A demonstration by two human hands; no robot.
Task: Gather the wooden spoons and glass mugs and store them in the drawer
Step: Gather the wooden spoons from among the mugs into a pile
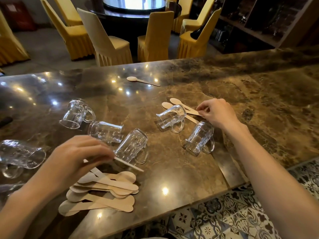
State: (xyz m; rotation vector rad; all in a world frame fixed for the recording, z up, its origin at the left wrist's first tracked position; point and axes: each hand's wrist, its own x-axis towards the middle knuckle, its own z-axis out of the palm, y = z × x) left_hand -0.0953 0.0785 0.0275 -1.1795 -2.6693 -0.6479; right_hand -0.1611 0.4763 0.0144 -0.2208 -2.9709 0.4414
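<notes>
Several glass mugs lie on their sides on the marble counter (189, 178), among them one at the left edge (20, 155), one mid-left (76, 113) and two near the right (170, 118) (199, 138). My left hand (76, 157) pinches a wooden spoon (129, 165) by its handle above a pile of wooden spoons (101, 192). My right hand (217, 112) pinches the handle ends of a pair of wooden spoons (177, 105) that lie behind a mug. A single spoon (143, 81) lies farther back. No drawer is in view.
Yellow-covered chairs (110, 42) ring a dark round table (134, 16) beyond the counter. Dark shelving (255, 26) stands at the back right. Patterned floor tiles (224, 218) show past the counter's near edge.
</notes>
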